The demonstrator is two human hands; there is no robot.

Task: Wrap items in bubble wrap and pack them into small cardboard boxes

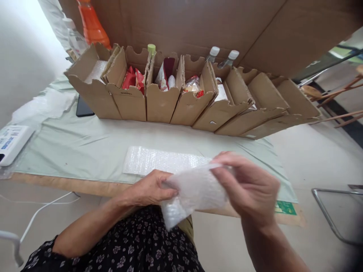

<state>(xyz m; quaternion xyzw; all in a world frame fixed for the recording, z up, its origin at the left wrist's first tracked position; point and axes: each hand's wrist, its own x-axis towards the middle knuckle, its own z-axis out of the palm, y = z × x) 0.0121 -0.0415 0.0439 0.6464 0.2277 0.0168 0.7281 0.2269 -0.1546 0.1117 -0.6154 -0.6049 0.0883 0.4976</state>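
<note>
Between my two hands, above the table's front edge, is a piece of bubble wrap (198, 189), folded or bag-like and slightly blurred. My left hand (159, 189) is closed on its left side, thumb on top. Thumb and fingers of my right hand (246, 185) pinch its upper right edge. Whether anything lies inside the wrap I cannot tell. Just beyond my hands, a flat strip of bubble wrap (164, 160) lies on the pale green cloth, partly hidden by the held piece.
A row of cardboard bins (161, 104) lines the back, several holding packets. Bottles with white caps (214, 51) and an orange bottle (92, 28) stand behind. At left are a white labelled device (14, 143), a dark phone-like slab (83, 107) and loose plastic (45, 105). A metal frame (326, 211) stands right.
</note>
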